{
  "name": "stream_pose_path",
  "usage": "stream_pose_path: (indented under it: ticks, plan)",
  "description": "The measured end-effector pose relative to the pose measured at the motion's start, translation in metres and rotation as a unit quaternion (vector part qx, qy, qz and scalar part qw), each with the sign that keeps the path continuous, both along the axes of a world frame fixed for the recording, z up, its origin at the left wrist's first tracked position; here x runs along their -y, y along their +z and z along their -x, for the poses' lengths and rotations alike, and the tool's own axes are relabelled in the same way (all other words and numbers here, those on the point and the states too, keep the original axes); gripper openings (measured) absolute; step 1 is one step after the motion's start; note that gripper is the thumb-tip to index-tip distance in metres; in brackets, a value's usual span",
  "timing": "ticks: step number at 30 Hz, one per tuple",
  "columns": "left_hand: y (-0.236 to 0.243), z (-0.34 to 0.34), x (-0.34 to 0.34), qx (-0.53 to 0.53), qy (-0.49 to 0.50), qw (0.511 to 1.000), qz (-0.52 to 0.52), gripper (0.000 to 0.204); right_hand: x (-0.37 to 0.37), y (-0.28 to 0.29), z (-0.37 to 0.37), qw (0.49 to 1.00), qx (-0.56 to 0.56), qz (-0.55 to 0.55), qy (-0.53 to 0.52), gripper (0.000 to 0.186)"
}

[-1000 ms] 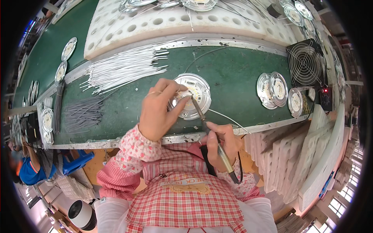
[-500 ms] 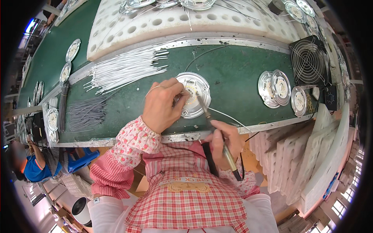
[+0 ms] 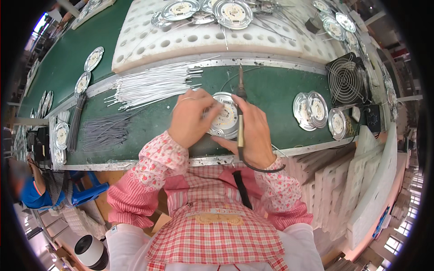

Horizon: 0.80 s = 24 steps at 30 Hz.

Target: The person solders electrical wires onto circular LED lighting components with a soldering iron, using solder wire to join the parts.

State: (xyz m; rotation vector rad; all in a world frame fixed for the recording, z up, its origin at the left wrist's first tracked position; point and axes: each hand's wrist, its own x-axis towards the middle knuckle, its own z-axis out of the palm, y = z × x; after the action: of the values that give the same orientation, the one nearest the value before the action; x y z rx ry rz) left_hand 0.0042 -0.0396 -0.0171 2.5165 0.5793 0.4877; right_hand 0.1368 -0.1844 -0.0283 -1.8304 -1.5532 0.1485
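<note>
Evidently the round silvery disc (image 3: 228, 121) is being steadied from both sides: it lies on the green bench (image 3: 280, 86), near the front edge, between the two hands. The left hand (image 3: 192, 118) comes over its left rim, thumb and forefinger brought close together; they are blurred, so I cannot tell whether they pinch a wire or simply press on the disc. The right hand (image 3: 255, 131) has its fingers closed around a soldering iron (image 3: 240, 131), while its thumb reaches toward the disc's lower edge. The iron is upright in the view, tip pointing away from the body, probably so that the hot end stays clear of both hands. Its cable trails back over the right wrist, out of the way of the disc.

White wires (image 3: 151, 86) and dark grey wires (image 3: 106, 131) lie in separate piles to the left, presumably sorted by colour within the left hand's reach. Two overlapping discs (image 3: 309, 110) rest on the right, near a caged fan (image 3: 346, 81), which perhaps clears fumes.

As for writing, the checked apron (image 3: 217, 239) bears a pale lettered patch (image 3: 221, 211) above an animal motif. I can make out no label on the discs.
</note>
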Motion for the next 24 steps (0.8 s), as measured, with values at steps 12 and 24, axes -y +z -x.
stream_pose_path:
  ticks: [12, 24]
  plan:
    - [0.023, 0.029, 0.048, 0.172, 0.130, 0.892, 0.397, 0.039, 0.015, 0.020, 0.008, 0.953, -0.297, -0.042, -0.047, 0.094]
    - [0.018, -0.013, -0.027, 0.222, 0.128, 0.844, 0.472, 0.024, 0.041, 0.013, -0.024, 0.981, -0.013, -0.098, -0.164, 0.093]
